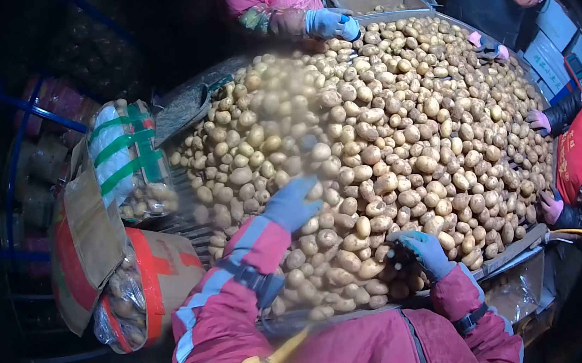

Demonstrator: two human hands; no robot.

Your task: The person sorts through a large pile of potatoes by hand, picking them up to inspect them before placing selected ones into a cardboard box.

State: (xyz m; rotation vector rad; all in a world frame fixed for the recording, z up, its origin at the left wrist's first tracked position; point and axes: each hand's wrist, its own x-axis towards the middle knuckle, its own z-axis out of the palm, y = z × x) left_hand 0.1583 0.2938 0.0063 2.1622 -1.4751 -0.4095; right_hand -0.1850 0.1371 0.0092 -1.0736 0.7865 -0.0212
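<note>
Seen through my head camera, potatoes [458, 182] lie heaped across the view, widest toward 2 and 3 o'clock, as my gloved left hand [293, 206], near 6 o'clock, rests among them, fingers beside one pale potato [315, 191], its grip impossible for me to tell. At 4 o'clock, my right hand [422, 251] curls over the pile's near edge, its hold unclear in shadow. A taped carton [169, 269] stands at 8 o'clock, a co-worker's gloved hands [331, 24] near 12
</note>
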